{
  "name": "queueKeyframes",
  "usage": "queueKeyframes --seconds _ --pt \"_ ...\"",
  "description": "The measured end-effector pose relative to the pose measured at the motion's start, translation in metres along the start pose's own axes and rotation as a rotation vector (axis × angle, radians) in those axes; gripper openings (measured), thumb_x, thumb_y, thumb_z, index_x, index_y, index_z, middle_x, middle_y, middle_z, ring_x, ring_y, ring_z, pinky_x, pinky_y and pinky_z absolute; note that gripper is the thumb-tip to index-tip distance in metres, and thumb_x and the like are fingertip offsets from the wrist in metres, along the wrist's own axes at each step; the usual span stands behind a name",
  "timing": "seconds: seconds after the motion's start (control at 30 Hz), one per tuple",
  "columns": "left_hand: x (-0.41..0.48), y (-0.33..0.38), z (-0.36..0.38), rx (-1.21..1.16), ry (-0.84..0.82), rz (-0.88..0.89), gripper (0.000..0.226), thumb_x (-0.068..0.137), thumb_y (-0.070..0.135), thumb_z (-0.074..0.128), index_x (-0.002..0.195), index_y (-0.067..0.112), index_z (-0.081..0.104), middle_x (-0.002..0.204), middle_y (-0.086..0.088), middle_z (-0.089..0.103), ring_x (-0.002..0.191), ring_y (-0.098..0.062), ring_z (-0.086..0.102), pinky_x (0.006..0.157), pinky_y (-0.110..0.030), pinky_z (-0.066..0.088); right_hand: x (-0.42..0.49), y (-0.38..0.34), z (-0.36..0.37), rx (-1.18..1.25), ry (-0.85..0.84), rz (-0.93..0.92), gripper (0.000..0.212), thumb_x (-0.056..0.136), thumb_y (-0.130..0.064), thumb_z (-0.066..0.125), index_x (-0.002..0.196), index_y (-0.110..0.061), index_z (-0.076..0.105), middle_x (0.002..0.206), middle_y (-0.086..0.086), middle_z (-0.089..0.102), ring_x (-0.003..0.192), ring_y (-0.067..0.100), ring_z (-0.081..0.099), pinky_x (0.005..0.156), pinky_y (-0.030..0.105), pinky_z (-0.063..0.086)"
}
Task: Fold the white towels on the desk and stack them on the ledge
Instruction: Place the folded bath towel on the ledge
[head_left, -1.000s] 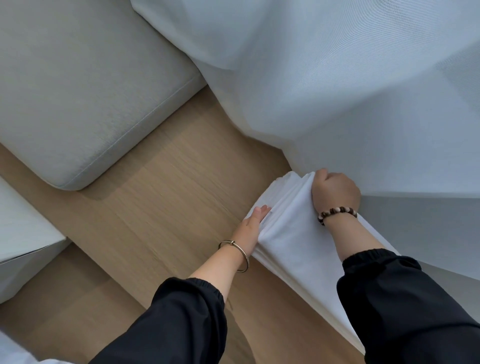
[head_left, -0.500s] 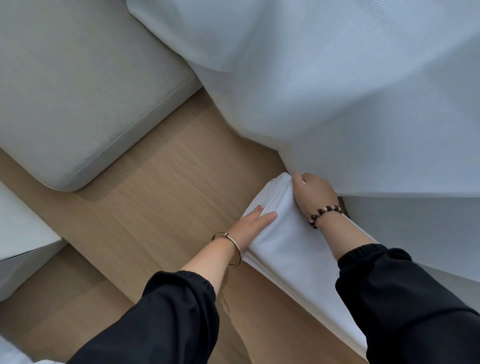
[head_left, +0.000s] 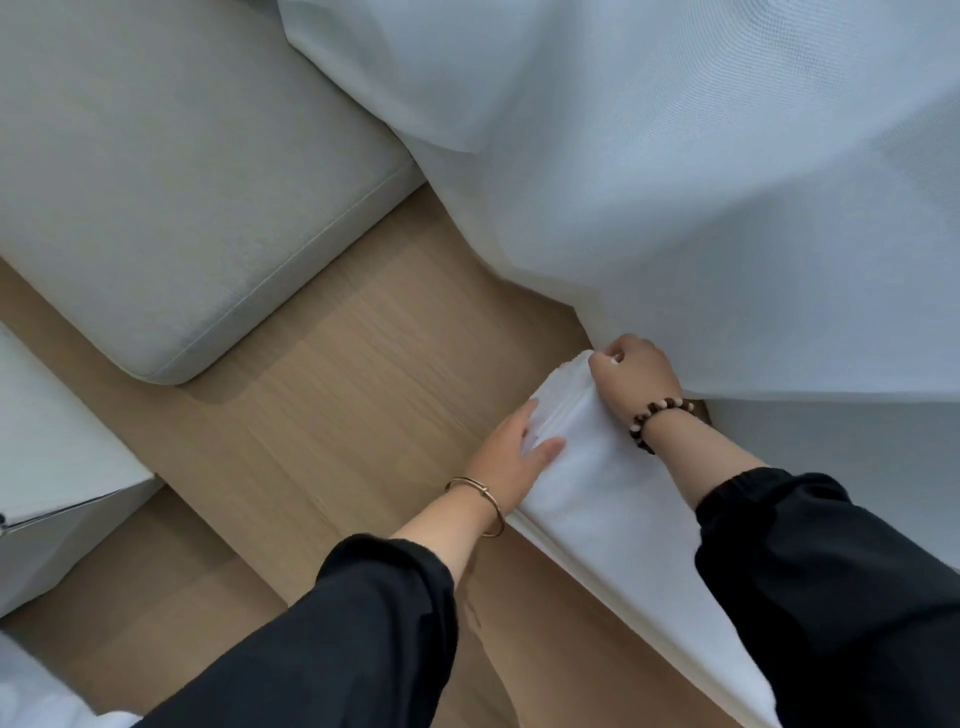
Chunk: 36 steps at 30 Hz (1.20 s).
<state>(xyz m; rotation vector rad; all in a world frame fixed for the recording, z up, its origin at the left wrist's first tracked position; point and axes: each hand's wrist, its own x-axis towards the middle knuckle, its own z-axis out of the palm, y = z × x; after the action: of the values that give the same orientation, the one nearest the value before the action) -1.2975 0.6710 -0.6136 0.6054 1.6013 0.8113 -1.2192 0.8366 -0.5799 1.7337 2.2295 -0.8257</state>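
Observation:
A stack of folded white towels (head_left: 608, 499) lies on the wooden ledge (head_left: 363, 395), running from the middle toward the lower right, close under a sheer white curtain (head_left: 675, 182). My left hand (head_left: 511, 454), with a thin metal bangle on the wrist, lies flat with straight fingers against the stack's left edge and top. My right hand (head_left: 636, 371), with a beaded bracelet on the wrist, has its fingers curled over the far end of the stack. Both black sleeves cover the near part of the towels.
A grey cushion (head_left: 171, 171) sits at the upper left on the ledge. A white box-like object (head_left: 57, 467) stands at the left edge. The curtain hangs over the right and top. More white cloth (head_left: 31, 696) shows at the bottom left corner.
My left hand has slid further onto the stack's top and side. My right hand has moved a little along the far end, and the stack looks squarer.

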Motion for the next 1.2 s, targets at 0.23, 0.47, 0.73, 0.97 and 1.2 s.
queueKeyframes --seconds 0.23,0.47,0.73,0.97,1.2 --pt "0.017 -0.036 -0.02 -0.399 0.049 -0.392 0.049 0.103 0.041 0.018 0.141 0.021 0.042 0.148 -0.001 0.04 0.135 -0.018 0.036 0.106 -0.029 0.026 0.045 0.0 -0.02 0.274 -0.48 0.303 0.052 0.093 -0.051 0.039 0.111 -0.009 0.062 0.109 0.011 0.065 0.094 0.026 0.06 0.078 0.032 0.045" --pt "0.035 -0.028 -0.006 -0.525 -0.057 -0.442 0.048 0.097 0.056 0.03 0.133 0.033 0.052 0.125 0.003 0.055 0.096 -0.01 0.055 0.075 -0.022 0.044 0.069 0.048 -0.013 0.349 -0.877 0.326 0.04 0.086 -0.043 0.063 0.112 -0.012 0.065 0.104 0.009 0.072 0.091 0.026 0.07 0.068 0.034 0.057" --pt "0.049 -0.045 0.006 -0.588 0.031 -0.364 0.036 0.099 0.008 0.042 0.131 0.019 0.056 0.135 -0.003 0.054 0.119 -0.019 0.054 0.105 -0.034 0.042 0.062 0.047 -0.016 0.317 -0.843 0.086 0.017 0.093 -0.004 0.055 0.094 -0.014 0.068 0.089 0.006 0.071 0.078 0.019 0.068 0.064 0.031 0.054" --pt "0.076 -0.05 0.003 -0.269 0.131 -0.264 0.027 0.089 0.016 0.064 0.115 0.016 0.059 0.108 0.0 0.06 0.089 -0.01 0.057 0.058 -0.009 0.043 0.063 0.051 -0.012 0.13 -0.75 -0.019 0.019 0.092 -0.011 0.058 0.111 -0.016 0.063 0.1 0.003 0.067 0.089 0.018 0.065 0.069 0.026 0.052" --pt "0.097 -0.04 0.006 -0.092 0.112 -0.197 0.006 0.084 0.017 0.067 0.081 0.022 0.067 0.075 0.012 0.061 0.075 -0.009 0.057 0.067 -0.019 0.047 0.064 0.056 -0.007 0.01 -0.621 -0.069 0.016 0.095 -0.018 0.055 0.098 -0.029 0.065 0.084 -0.012 0.065 0.069 -0.002 0.059 0.051 0.006 0.041"
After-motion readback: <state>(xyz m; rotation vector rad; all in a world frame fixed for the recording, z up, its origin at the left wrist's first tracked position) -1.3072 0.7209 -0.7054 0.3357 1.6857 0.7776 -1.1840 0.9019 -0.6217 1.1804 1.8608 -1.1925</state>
